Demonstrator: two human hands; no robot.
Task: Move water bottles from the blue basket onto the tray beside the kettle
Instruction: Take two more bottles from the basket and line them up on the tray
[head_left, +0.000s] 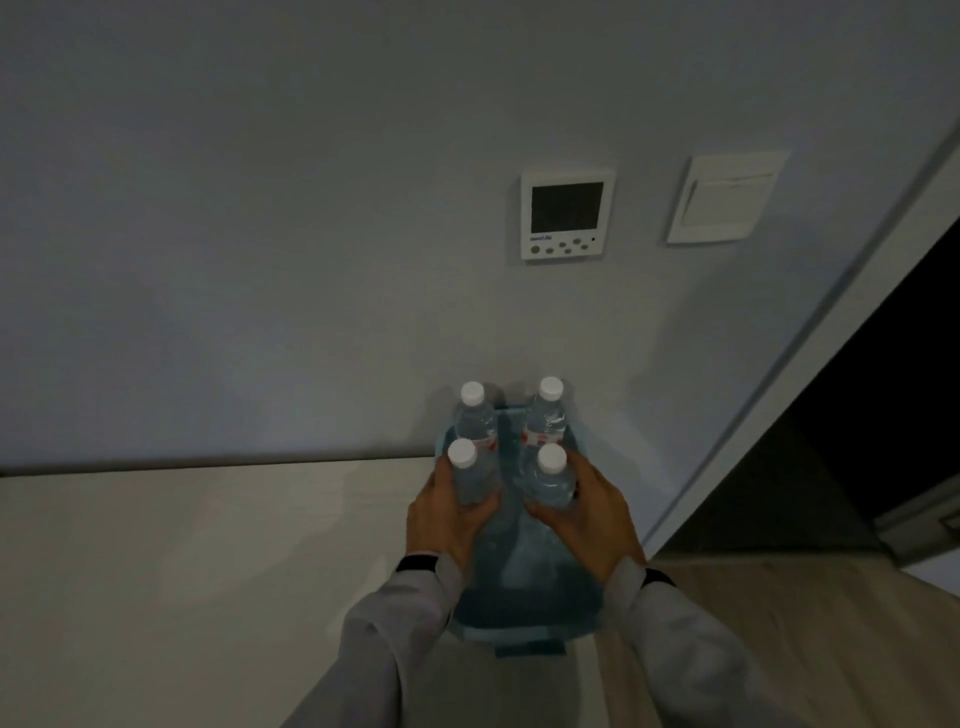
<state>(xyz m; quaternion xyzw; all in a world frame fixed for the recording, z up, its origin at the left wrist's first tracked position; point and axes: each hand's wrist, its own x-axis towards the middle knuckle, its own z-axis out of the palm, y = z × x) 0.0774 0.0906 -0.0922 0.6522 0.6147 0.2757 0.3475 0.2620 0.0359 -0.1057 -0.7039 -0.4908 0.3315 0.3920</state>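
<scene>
The basket (524, 603) serves as the landmark. It sits at the right end of the counter (182, 561), near the wall (260, 208) behind it. Four bottles stand upright in the basket: the far-left bottle (474, 415) and far-right bottle (546, 413) at its back, the near-left bottle (467, 475) and near-right bottle (549, 478) in front of them. The left hand (449, 519) wraps the near-left bottle from the basket's left side; the right hand (592, 514) wraps the near-right bottle from its right side. Above and behind the basket, on the wall, hangs a control panel (567, 213), with a switch plate (724, 196) to that panel's right. Right of the basket lies a doorway (883, 405).
</scene>
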